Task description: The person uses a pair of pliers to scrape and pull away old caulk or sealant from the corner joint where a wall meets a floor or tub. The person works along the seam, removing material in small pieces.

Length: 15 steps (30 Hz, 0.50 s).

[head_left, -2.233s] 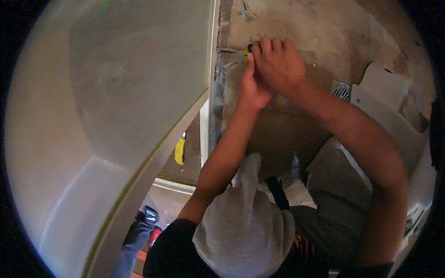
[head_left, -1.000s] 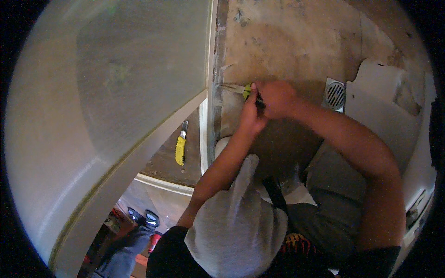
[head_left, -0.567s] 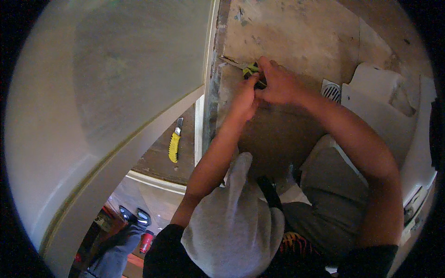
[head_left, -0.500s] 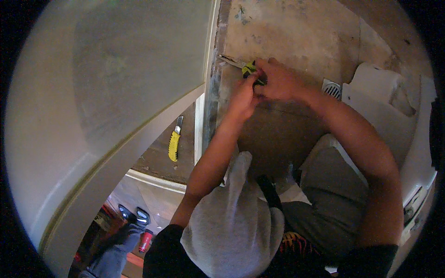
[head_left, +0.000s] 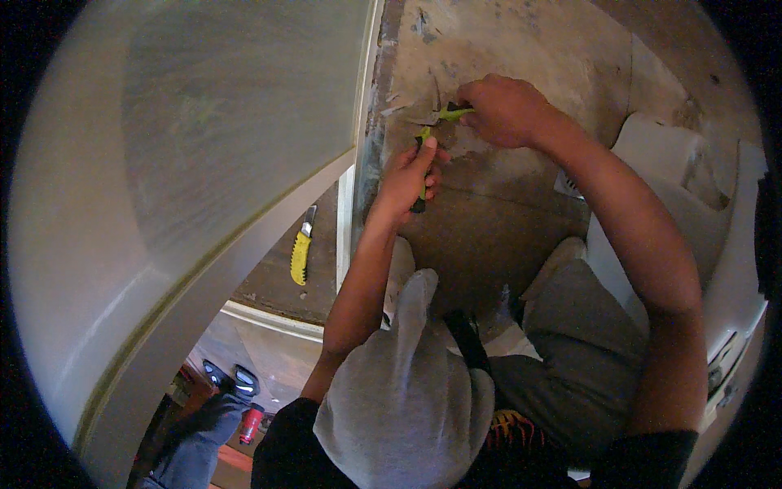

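Observation:
My left hand (head_left: pixel 399 186) is closed round one yellow-green and black handle of a pair of snips (head_left: pixel 447 114). The other handle is in the closed fingers of my right hand (head_left: pixel 509 112). The handles are spread wide. Two thin, pointed blades stand apart, one aimed away from me and one to the left. Both hands are over the worn brown floor, just right of a scraped metal door sill (head_left: pixel 373 122). A small pale scrap (head_left: pixel 393 110) lies by the sill, near the blades.
A yellow utility knife (head_left: pixel 301 248) lies left of my left forearm, blade extended. A large frosted panel (head_left: pixel 244 98) fills the left side. On the right stands a white toilet (head_left: pixel 652 155), beside a partly hidden floor drain (head_left: pixel 568 184). At lower left are another person's legs (head_left: pixel 191 440) and a red can (head_left: pixel 252 424).
My hands have moved apart, the right one away to the right and the left one toward me. The snips have gone from closed to wide open.

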Available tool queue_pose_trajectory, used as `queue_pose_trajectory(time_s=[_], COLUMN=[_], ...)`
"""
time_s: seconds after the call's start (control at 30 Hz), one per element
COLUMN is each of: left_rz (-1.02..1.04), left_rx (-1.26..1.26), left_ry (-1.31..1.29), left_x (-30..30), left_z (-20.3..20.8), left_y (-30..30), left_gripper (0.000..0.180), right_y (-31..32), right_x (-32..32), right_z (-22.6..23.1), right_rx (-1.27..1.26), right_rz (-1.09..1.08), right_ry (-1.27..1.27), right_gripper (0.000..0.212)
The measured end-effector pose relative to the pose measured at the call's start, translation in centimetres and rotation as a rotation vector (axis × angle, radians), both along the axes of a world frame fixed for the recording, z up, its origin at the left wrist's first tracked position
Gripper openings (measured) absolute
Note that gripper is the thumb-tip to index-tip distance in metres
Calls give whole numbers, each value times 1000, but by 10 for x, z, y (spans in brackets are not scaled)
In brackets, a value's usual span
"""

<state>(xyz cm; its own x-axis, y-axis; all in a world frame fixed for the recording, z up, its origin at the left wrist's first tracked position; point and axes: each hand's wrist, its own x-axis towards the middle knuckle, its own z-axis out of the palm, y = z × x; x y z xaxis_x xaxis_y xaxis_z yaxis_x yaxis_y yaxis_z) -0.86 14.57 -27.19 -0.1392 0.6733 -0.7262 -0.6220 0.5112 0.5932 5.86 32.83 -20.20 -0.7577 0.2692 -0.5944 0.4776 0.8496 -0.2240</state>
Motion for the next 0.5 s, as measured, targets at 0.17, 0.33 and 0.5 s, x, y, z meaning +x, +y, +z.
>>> queue_pose_trajectory(time_s=[0.17, 0.33, 0.5], left_rz=[213, 462, 662], left_rx=[-31, -33, 73], left_ry=[171, 52, -286], left_x=[11, 30, 25], left_z=[0, 1, -25], left_y=[6, 12, 23], left_gripper=[39, 38, 41], right_y=[-5, -7, -15], right_x=[-5, -24, -36], right_z=[3, -8, -8], right_rx=[108, 195, 173], right_rz=[42, 145, 148], right_ry=[178, 229, 172], right_gripper=[25, 26, 26])
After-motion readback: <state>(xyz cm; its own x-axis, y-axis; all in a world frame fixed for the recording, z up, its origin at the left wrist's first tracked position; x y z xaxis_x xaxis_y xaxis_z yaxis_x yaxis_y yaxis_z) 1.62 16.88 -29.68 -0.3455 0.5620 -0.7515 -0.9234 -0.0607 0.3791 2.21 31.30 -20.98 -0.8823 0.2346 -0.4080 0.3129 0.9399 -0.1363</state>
